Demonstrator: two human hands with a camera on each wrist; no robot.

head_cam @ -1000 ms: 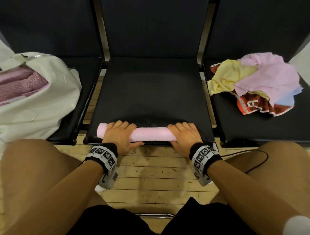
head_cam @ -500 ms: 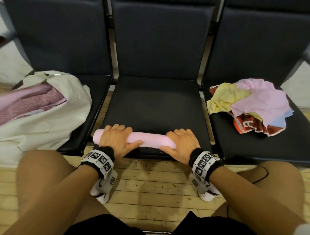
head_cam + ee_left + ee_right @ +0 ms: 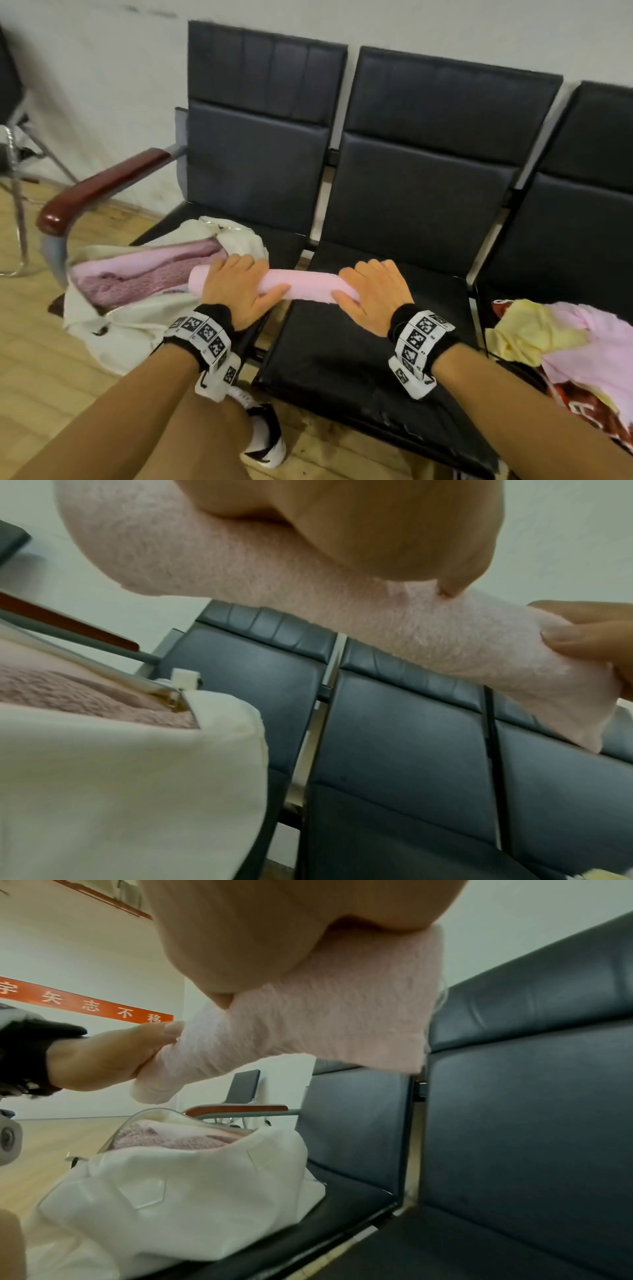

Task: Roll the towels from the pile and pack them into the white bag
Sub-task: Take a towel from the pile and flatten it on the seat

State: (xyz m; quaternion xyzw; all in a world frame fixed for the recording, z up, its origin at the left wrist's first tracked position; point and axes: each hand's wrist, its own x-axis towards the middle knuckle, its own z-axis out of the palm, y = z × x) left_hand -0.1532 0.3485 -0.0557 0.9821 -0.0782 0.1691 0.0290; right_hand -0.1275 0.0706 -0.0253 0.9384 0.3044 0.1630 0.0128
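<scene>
Bag: white bag (image 3: 137, 329) is slumped open on the left seat, pink towels already inside.
Left hand: left hand (image 3: 236, 291) is curled round the roll's left end, above the bag's mouth.
Roll: pink towel roll (image 3: 301, 286) is held level, off the middle seat (image 3: 359, 342); judged light, soft, liable to unroll; best gripped at both ends.
Right hand: right hand (image 3: 373, 294) is wrapped round the right end.
Pile: towel pile (image 3: 561, 346) lies at the right seat's front edge.

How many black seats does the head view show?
3: the left seat holding the white bag, the middle seat below the rolled pink towel, the right seat holding the towel pile.
</scene>
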